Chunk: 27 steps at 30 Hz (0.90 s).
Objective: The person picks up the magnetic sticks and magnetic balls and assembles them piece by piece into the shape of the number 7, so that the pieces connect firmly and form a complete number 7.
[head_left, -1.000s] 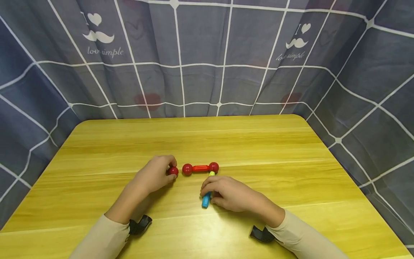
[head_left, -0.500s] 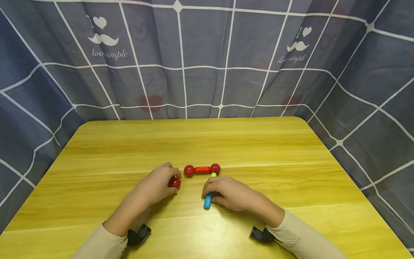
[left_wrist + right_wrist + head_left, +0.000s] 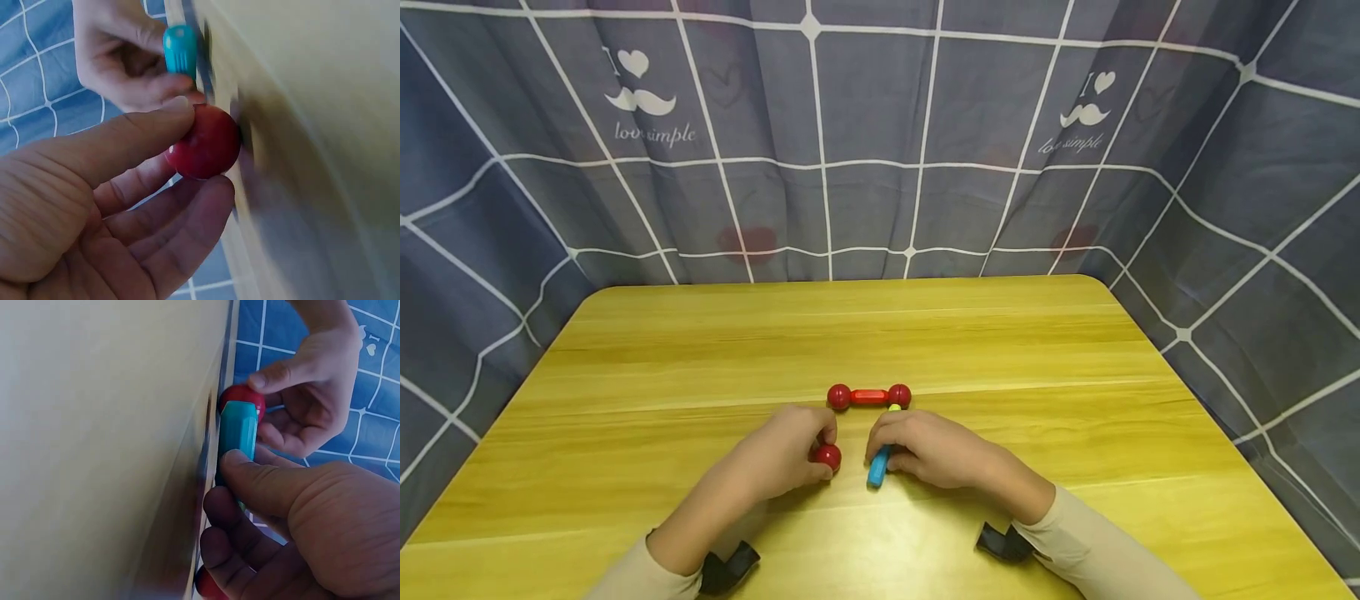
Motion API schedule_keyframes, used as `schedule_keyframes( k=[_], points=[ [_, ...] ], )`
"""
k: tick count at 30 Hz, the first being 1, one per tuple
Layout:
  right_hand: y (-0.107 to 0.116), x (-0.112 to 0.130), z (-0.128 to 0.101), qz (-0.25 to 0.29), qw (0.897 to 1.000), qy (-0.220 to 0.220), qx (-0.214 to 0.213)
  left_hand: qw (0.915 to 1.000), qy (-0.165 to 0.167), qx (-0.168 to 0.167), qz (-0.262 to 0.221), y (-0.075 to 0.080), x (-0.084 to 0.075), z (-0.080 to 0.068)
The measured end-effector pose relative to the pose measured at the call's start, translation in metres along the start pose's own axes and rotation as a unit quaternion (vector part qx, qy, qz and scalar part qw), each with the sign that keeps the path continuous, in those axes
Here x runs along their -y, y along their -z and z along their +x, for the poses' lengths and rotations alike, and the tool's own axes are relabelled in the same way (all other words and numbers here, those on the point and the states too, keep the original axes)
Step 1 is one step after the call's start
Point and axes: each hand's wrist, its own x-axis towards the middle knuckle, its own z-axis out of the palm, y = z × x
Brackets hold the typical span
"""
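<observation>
My left hand (image 3: pixel 790 454) pinches a loose red ball (image 3: pixel 827 457) between thumb and fingers, close over the table. To its right, my right hand (image 3: pixel 928 448) grips a rod that shows blue (image 3: pixel 877 471) at the near end and yellow-green at the far end; its middle is hidden by my fingers. The rod's far end meets the right one of two red balls (image 3: pixel 899 396) joined by a red rod (image 3: pixel 869 397). In the left wrist view the held red ball (image 3: pixel 207 142) sits between thumb and fingertips, with the blue rod end (image 3: pixel 180 50) beyond it.
The pieces lie on a yellow wood-grain table (image 3: pixel 715 333) with rounded far corners. A dark grey-blue curtain (image 3: pixel 865 100) with white grid lines hangs behind and along both sides. Black wrist straps (image 3: pixel 728 568) stick out below both forearms, close to the tabletop.
My left hand has carried the red ball nearer to me and to the right, toward the rod's blue end. My right hand stays in nearly the same place on the rod.
</observation>
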Motion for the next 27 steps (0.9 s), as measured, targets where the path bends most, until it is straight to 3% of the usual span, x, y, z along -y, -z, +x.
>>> schedule_keyframes(
  k=[15,27],
  points=[
    [0.004,-0.008,0.008,-0.002,1.0,-0.009,-0.002,0.9975,-0.051,0.019,-0.044,-0.021,-0.023,0.002],
    [0.006,-0.01,0.009,-0.014,1.0,0.002,-0.008,0.9976,-0.047,-0.022,-0.046,-0.035,-0.031,0.004]
  ],
)
